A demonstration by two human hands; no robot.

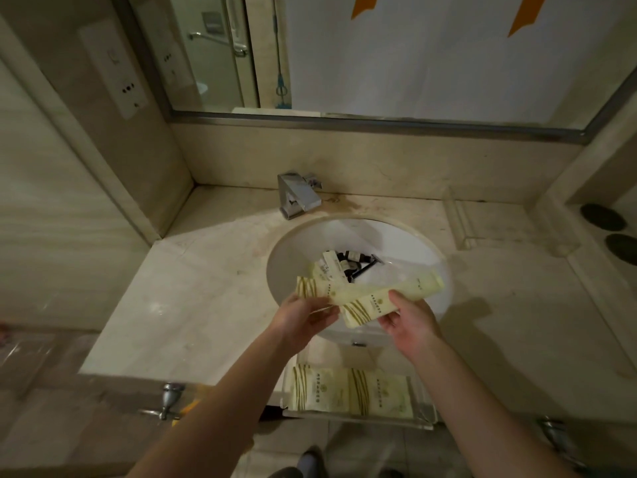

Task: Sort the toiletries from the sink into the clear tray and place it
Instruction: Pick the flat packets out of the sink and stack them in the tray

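Over the front of the white sink, my left hand grips a cream toiletry packet with olive stripes. My right hand holds two more: a long cream packet and a striped packet. More packets and small dark bottles lie in the basin. The clear tray rests at the counter's front edge below my hands, with two cream packets lying flat in it.
A square chrome faucet stands behind the basin. A second clear tray sits at the counter's back right, next to two dark round objects. The mirror hangs above. Chrome knobs stick out below the counter.
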